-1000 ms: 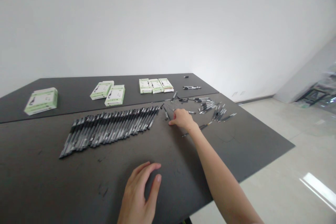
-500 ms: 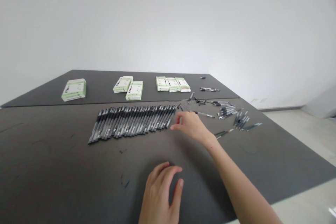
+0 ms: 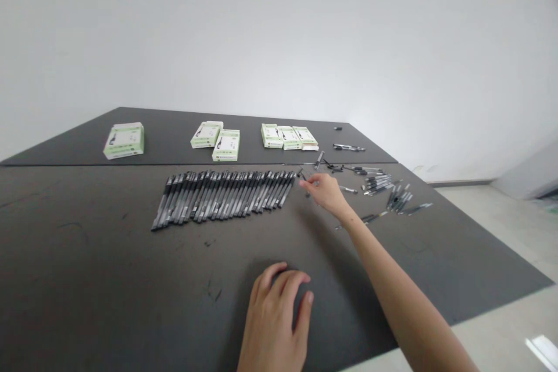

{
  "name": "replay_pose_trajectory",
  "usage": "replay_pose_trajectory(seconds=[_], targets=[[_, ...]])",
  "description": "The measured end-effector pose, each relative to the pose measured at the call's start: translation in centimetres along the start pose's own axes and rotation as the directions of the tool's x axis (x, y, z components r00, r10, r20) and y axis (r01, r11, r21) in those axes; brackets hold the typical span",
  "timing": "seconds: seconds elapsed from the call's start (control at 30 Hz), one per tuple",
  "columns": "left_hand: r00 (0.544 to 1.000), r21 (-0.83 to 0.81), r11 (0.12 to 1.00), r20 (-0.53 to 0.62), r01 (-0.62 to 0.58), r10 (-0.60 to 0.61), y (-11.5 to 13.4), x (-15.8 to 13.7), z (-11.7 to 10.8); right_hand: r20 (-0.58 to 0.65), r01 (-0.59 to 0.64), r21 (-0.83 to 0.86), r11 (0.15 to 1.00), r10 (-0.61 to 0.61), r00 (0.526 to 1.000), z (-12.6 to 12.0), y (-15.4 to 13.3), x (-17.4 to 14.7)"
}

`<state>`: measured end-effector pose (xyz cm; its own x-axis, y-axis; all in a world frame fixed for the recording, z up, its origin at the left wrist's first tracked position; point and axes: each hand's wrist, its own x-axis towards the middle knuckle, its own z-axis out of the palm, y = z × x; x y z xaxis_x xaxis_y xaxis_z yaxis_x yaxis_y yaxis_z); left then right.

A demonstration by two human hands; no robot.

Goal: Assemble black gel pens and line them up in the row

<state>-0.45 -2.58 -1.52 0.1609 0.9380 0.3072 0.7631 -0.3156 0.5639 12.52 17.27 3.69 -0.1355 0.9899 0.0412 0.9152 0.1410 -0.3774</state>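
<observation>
My right hand (image 3: 325,193) reaches over the table just past the right end of a long row of pens (image 3: 226,196). Its thumb and fingertips are pinched together; anything between them is too small to make out. Small dark pen parts lie around these fingertips, and a clear pen barrel (image 3: 349,189) shows just beyond the hand. My left hand (image 3: 276,319) rests at the table's near side with curved fingers and a gap before the thumb, holding nothing. The pens in the row lie slanted side by side, with their dark ends away from me.
Green-and-white boxes (image 3: 226,146) stand along the back of the dark table (image 3: 108,279). On the right lie loose pen barrels (image 3: 378,183) and a bunch of thin refills (image 3: 398,199). Two pens (image 3: 349,147) lie at the back right, before a white wall.
My right hand has moved slightly right and away from me, its thumb and fingers closing together. My left hand stays nearly in place. The view has shifted a little.
</observation>
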Motion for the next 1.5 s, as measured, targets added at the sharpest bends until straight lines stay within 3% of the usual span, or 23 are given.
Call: replay_pose_trajectory(seconds=[0.1, 0.37, 0.67, 0.83, 1.17, 1.5], targets=[[1.0, -0.01, 1.0, 0.005, 0.009, -0.009, 0.0, 0.0, 0.1, 0.043, -0.082, 0.021, 0.996, 0.081, 0.996, 1.1, 0.8, 0.3], [0.997, -0.056, 0.996, 0.029, 0.068, -0.067, 0.5, 0.2, -0.2, 0.122, -0.072, 0.027, 0.997, 0.069, 0.99, 4.1, -1.6, 1.6], [0.996, -0.049, 0.996, 0.046, 0.078, -0.076, 0.5, 0.2, -0.2, 0.033, -0.086, 0.012, 0.996, 0.086, 0.996, 2.6, -0.3, 0.6], [0.996, -0.053, 0.995, 0.039, 0.083, -0.081, 0.5, 0.3, -0.1, 0.063, -0.045, 0.044, 0.998, 0.042, 0.997, 1.4, 0.0, -0.1], [0.998, -0.031, 0.998, 0.018, 0.057, -0.057, 0.1, 0.4, 0.0, 0.184, -0.042, 0.054, 0.998, 0.032, 0.982, 4.1, -1.4, 0.9], [0.998, -0.023, 0.998, 0.02, 0.059, -0.058, 0.2, 0.3, 0.1, 0.173, -0.051, 0.037, 0.998, 0.044, 0.984, 4.3, -1.7, 0.8]])
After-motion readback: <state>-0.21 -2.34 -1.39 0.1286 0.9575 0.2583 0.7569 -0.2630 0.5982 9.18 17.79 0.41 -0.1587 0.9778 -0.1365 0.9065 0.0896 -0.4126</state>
